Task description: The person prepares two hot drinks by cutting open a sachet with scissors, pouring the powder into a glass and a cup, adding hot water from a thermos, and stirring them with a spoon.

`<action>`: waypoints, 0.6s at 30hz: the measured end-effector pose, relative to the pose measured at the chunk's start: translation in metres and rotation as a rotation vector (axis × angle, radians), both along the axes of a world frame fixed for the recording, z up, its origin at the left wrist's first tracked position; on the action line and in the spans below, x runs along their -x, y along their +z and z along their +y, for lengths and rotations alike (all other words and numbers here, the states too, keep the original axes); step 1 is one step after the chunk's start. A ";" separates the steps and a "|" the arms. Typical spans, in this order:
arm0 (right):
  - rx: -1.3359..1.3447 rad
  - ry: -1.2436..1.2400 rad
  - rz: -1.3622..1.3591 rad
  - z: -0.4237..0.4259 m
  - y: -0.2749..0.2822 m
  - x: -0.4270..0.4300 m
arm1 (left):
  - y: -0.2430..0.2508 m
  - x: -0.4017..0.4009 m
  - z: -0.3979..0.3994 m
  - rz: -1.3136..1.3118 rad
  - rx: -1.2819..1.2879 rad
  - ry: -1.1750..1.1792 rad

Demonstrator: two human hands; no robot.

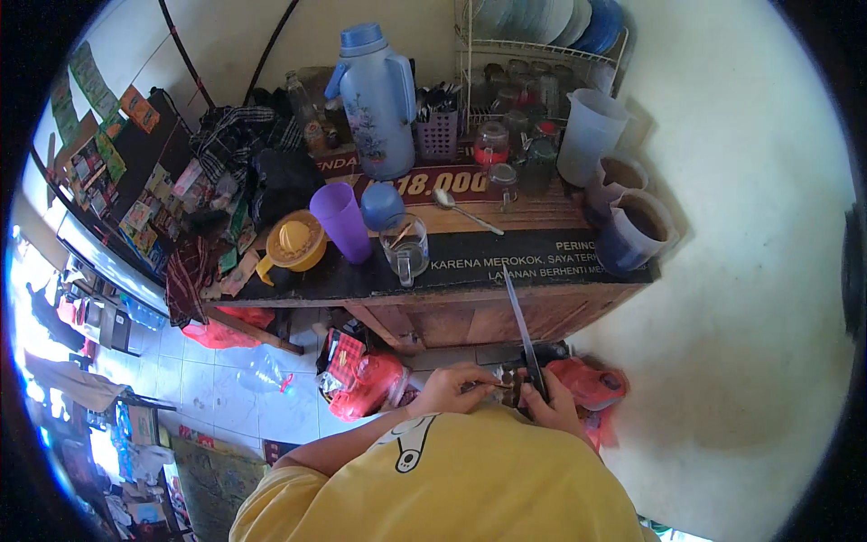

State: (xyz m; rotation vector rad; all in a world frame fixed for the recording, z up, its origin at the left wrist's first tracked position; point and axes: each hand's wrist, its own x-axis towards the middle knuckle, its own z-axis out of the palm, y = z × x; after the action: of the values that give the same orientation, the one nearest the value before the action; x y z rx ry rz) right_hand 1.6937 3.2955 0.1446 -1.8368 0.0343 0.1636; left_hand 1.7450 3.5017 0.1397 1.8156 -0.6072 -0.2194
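Note:
Close to my body, my right hand [557,404] is closed round the black handle of a long-bladed knife [517,308], whose blade points away towards the counter's front edge. My left hand [455,389] pinches a small brown packet [505,381] with shiny parts, held against the knife side. Fingers cover part of it, so what it contains cannot be told. On the counter [467,245] before me stand a glass mug [405,251] with a little something inside, a purple plastic cup [342,222] and a blue cup-shaped lid [382,206]. A metal spoon [467,212] lies behind them.
A yellow citrus juicer [293,242] is at the left. Behind stand a blue flask [376,108], glass jars [491,143] and a dish rack [528,45]. Plastic jugs [637,227] with dark liquid fill the right end, beside the wall. Red plastic bags [369,389] sit below.

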 end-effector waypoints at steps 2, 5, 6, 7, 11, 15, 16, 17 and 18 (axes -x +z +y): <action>-0.001 -0.014 0.019 -0.002 -0.006 0.002 | 0.004 0.000 0.000 0.000 -0.037 -0.024; -0.033 -0.032 0.071 -0.002 0.002 0.005 | 0.006 0.001 -0.002 0.051 -0.054 -0.042; -0.032 -0.028 0.065 -0.002 0.004 0.006 | 0.007 0.001 -0.003 0.046 -0.053 -0.037; -0.053 -0.039 0.058 -0.002 0.004 0.007 | 0.009 0.002 -0.003 0.056 -0.066 -0.044; -0.058 -0.091 0.124 0.001 0.019 0.010 | 0.009 0.004 -0.004 0.054 -0.065 -0.061; -0.162 -0.062 0.089 -0.002 0.007 0.011 | -0.003 0.005 -0.003 -0.019 -0.022 -0.046; -0.123 -0.049 0.082 -0.003 0.009 0.010 | -0.001 0.005 -0.003 -0.013 -0.008 -0.057; -0.085 -0.034 0.075 -0.003 0.012 0.009 | 0.001 0.005 -0.002 -0.007 0.006 -0.065; -0.081 -0.008 0.072 0.000 0.018 0.008 | -0.001 0.006 -0.001 -0.011 0.010 -0.040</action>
State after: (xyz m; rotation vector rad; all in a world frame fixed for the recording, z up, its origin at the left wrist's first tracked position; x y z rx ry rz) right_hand 1.6858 3.2956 0.1622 -1.7497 0.0844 0.2220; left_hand 1.7390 3.5009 0.1384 1.7977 -0.6516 -0.2328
